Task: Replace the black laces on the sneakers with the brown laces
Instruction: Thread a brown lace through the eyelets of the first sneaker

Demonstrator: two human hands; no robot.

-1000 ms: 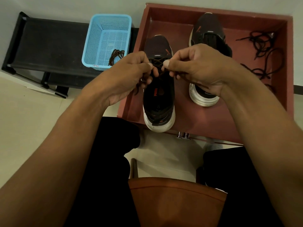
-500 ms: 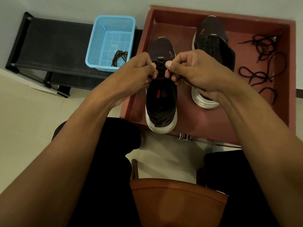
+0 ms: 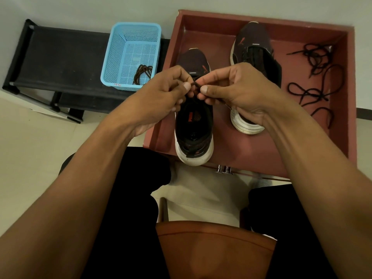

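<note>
Being pinched at the fingertips by the left hand point(image 3: 161, 97) and the right hand point(image 3: 237, 91), a brown lace point(image 3: 194, 83) is held above the near sneaker point(image 3: 194, 156), whose insole point(image 3: 191, 127) is marked "puma" in orange.

Left of your grip point(image 3: 195, 86) and a little beyond it, you have a blue mesh basket point(image 3: 128, 49) resting on the right end of a black fabric-topped rack point(image 3: 66, 57). Under the grip and out to its right spreads a red-brown walled tray point(image 3: 231, 141), with a small metal fitting point(image 3: 224, 169) at its near edge. Nearer you than the grip are black trousers point(image 3: 128, 198), pale floor point(image 3: 40, 141) and a brown chair seat point(image 3: 213, 250).
</note>
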